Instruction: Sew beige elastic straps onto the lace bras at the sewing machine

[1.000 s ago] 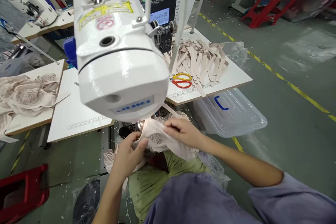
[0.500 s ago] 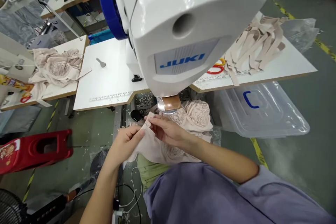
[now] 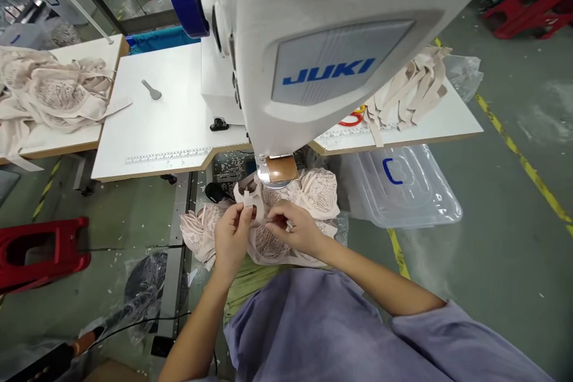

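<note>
A beige lace bra lies across my lap, below the head of a white sewing machine. Thumb and fingers of my left hand pinch a narrow end of the bra's band, where a small white tag stands up. Just to the right, my right hand is closed with its fingertips together, close to the bra's edge. Whatever those fingertips hold is too small to make out. More beige lace pieces are heaped behind the hands, under the machine's needle area.
White table with a printed ruler edge extends left, bearing a grey tool. Beige garments are piled farther left. Beige strips and red-handled scissors lie right. Below stands a clear lidded box; a red stool is left.
My hands have moved apart; the right has let go of the tagged end, which the left now holds upright. The bra's band has been turned, and the view has shifted right.
</note>
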Demonstrator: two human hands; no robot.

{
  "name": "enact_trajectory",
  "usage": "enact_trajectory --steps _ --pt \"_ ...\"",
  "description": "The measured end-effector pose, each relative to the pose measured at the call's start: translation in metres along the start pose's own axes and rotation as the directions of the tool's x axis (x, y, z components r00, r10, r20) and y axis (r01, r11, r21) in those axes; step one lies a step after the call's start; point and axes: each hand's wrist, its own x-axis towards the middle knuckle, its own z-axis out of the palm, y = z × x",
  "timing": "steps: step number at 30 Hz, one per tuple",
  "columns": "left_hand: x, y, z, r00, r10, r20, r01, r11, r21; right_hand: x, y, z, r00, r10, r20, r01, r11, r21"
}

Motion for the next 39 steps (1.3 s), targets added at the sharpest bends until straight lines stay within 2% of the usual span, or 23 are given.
enact_trajectory --steps 4,8,12,15,18,21,23,26,31,33,35,37,39 --pt "-0.010 0.016 -0.004 0.995 -0.025 0.100 0.032 0.997 -0.073 0.011 -0.014 -0.018 0.997 -0.060 -0.052 0.054 0.992 -0.111" --pt "-0.012 0.023 -0.003 0.987 -0.065 0.147 0.084 0.988 -0.131 0.022 -0.023 -0.021 0.999 0.004 -0.048 -0.007 0.999 -0.045" --pt "-0.006 0.025 0.002 0.986 -0.068 0.154 0.071 0.997 -0.015 0.021 -0.020 -0.020 0.991 0.112 -0.079 -0.106 0.991 0.076" --pt "-0.001 0.025 0.009 0.988 -0.044 0.145 0.036 0.997 0.063 0.019 -0.014 -0.026 0.983 0.167 -0.081 -0.161 0.984 0.076" --pt "0.005 0.025 0.017 0.991 -0.017 0.132 0.006 0.996 0.088 0.018 -0.008 -0.035 0.989 0.122 -0.088 -0.126 0.991 -0.043" --pt "0.010 0.025 0.023 0.992 -0.017 0.126 0.006 0.996 0.087 0.017 -0.006 -0.041 0.985 0.025 -0.171 -0.060 0.977 -0.205" --pt "0.010 0.026 0.025 0.992 0.007 0.128 -0.018 0.996 0.091 0.015 -0.006 -0.041 0.975 -0.027 -0.222 -0.029 0.969 -0.244" --pt "0.008 0.029 0.025 0.992 0.043 0.119 -0.056 0.992 0.111 0.014 -0.006 -0.039 0.975 -0.009 -0.224 -0.030 0.985 -0.168" --pt "0.007 0.033 0.028 0.995 0.009 0.096 -0.022 0.990 0.139 0.015 -0.005 -0.032 0.977 0.118 -0.176 -0.107 0.992 0.074" --pt "0.009 0.033 0.031 0.995 -0.001 0.098 -0.012 0.992 0.128 0.013 -0.003 -0.029 0.974 0.065 -0.217 -0.053 0.997 0.060" --pt "0.012 0.031 0.034 0.995 -0.008 0.097 -0.003 0.994 0.110 0.009 0.002 -0.029 0.965 -0.071 -0.251 0.062 0.997 -0.043" --pt "0.015 0.028 0.036 0.995 -0.012 0.097 0.001 0.994 0.111 0.010 0.012 -0.040 0.957 -0.234 -0.173 0.211 0.967 -0.143" --pt "0.018 0.025 0.037 0.995 -0.010 0.100 -0.005 0.989 0.148 0.021 0.027 -0.069 0.955 -0.289 -0.069 0.269 0.939 -0.213"
